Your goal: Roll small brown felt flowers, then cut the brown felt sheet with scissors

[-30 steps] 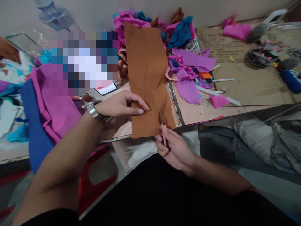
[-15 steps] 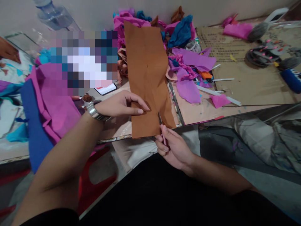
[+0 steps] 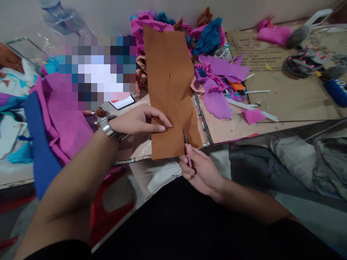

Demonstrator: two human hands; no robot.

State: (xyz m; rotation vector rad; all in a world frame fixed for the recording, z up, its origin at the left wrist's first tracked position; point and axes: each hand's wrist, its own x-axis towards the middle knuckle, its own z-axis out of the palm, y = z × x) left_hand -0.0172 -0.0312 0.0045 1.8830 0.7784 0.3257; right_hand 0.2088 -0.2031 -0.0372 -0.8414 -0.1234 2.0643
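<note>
A long brown sheet of crepe paper (image 3: 166, 97) lies across the table and reaches past its front edge, with a cut running up from its near end. My left hand (image 3: 141, 121) rests on the paper left of the cut, thumb and fingers apart, pressing it lightly. A pair of scissors (image 3: 189, 159) with pink handles is gripped in my right hand (image 3: 202, 168) at the near edge. The dark blades (image 3: 184, 136) stand in the cut, partly covered by the paper. To the right of the blades, the cut strip (image 3: 193, 130) is creased and lies slightly apart.
Crumpled pink and blue paper (image 3: 207, 36) is heaped behind the sheet. A phone (image 3: 122, 102) and magenta paper (image 3: 67, 126) lie left, near a plastic bottle (image 3: 63, 18). Purple scraps (image 3: 217, 103), white sticks (image 3: 252, 107) and cardboard (image 3: 271, 86) are to the right.
The scissor blades have shifted very slightly within the cut. Both hands and the brown paper otherwise stay in the same place.
</note>
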